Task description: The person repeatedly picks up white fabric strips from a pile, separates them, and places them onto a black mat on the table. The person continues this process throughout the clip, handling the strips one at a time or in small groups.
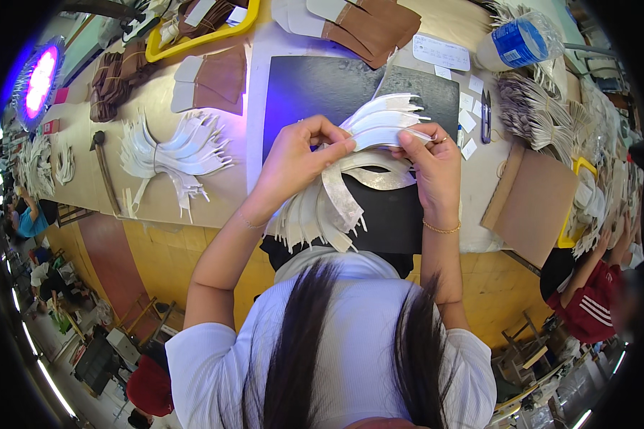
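Note:
A fanned bundle of white, curved leather-like strips (390,118) with frayed ends is held over a black mat (300,86). My left hand (304,154) pinches the bundle's left side between thumb and fingers. On the other side, my right hand (431,157) has its thumb and fingers closed on the strips near their right ends. More cream strips (340,196) hang below my hands, one looping across the mat. The exact strip under each fingertip is partly hidden. To the left on the table lies another tied bundle of white strips (182,146).
A hammer (106,171) lies at left. Brown and grey pieces (218,82) and a yellow tray (193,50) sit behind. At right are thread snips (486,118), a plastic bottle (519,43), a cardboard piece (535,187) and a co-worker in a red sleeve (590,304).

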`<control>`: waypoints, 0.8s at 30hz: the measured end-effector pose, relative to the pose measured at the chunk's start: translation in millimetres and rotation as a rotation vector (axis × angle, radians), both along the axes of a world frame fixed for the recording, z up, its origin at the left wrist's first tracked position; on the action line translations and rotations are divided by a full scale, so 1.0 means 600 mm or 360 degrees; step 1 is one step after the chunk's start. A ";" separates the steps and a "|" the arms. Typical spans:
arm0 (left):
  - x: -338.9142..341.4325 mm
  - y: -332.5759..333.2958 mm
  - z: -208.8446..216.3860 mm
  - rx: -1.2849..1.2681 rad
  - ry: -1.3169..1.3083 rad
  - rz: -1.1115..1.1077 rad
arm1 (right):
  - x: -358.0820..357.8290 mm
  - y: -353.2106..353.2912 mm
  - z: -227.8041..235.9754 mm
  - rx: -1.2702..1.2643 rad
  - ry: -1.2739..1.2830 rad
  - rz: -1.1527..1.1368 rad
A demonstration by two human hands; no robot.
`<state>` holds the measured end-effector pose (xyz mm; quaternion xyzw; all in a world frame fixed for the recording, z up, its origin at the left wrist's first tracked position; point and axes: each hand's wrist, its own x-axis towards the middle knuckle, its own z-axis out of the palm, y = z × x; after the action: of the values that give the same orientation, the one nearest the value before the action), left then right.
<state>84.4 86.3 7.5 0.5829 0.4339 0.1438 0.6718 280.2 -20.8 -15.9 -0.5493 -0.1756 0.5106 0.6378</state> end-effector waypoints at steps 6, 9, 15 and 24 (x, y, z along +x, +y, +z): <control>0.003 0.004 -0.003 -0.0124 -0.0173 0.0089 | -0.002 0.002 0.005 -0.0015 -0.0094 -0.0008; 0.002 0.003 -0.006 -0.0074 -0.0214 0.0068 | -0.003 0.002 0.001 -0.0013 -0.0164 -0.0018; 0.007 0.003 -0.007 -0.0109 -0.0231 0.0074 | -0.007 0.003 0.005 -0.0012 -0.0235 -0.0061; 0.022 0.003 -0.010 -0.0215 -0.0225 0.0115 | -0.009 0.004 0.007 0.0016 -0.0223 -0.0053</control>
<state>97.8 87.9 1.3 0.5086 0.4150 0.1791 0.7328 275.0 -18.4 -11.9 -0.5834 -0.2131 0.4593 0.6351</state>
